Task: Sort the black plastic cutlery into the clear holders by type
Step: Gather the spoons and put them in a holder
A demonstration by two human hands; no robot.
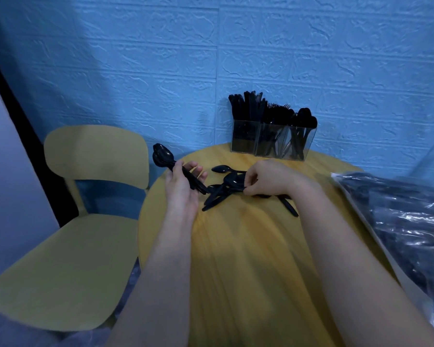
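My left hand grips a stacked bunch of black spoons by the handles, bowls pointing up and to the left past the table's edge. My right hand pinches one black spoon at a small pile of loose spoons on the round yellow table. One more spoon lies alone just behind the pile. Three clear holders stand at the table's far edge: knives on the left, forks in the middle, spoons on the right.
A yellow chair stands left of the table. A clear plastic bag of black cutlery lies along the table's right side. The blue textured wall rises directly behind the holders.
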